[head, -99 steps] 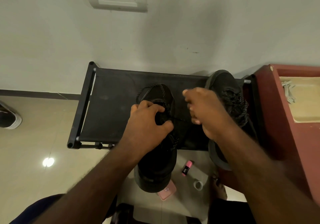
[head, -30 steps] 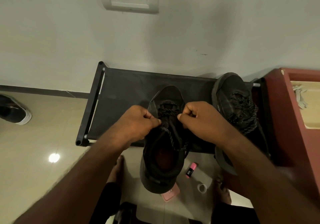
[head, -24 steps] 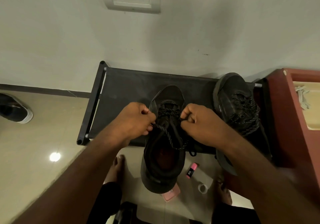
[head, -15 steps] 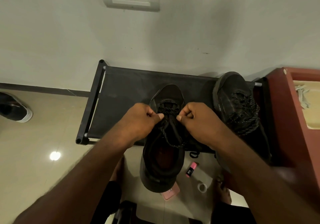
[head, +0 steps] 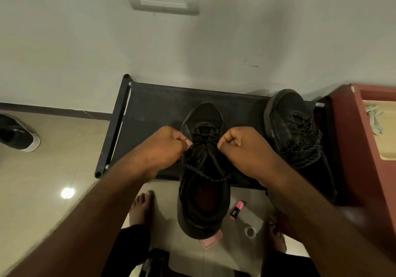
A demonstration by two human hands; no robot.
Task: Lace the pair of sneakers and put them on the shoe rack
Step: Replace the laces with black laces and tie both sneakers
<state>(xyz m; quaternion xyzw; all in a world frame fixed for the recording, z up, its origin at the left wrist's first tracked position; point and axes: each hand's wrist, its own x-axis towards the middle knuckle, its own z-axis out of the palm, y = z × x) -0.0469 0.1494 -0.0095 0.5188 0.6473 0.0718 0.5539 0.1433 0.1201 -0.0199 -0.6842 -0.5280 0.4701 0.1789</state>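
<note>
- Left hand (head: 165,146): fingers curled, pinching lace (head: 201,173) at left eyelet row.
- Sneaker (head: 202,201): between hands, toe on shoe rack (head: 154,114), heel overhanging front edge, back toward wrists.
- Right hand (head: 242,146): fingers curled, thumb against forefinger. Judged to pinch other lace run.
- Second sneaker (head: 293,126): just right of right hand, laced, on rack.
- Risks:
  - Uneven pull drags lace out of an eyelet.
  - Slack loop below hands snags or tangles.
  - Overhanging heel tips sneaker to floor if either hand lets go.
</note>
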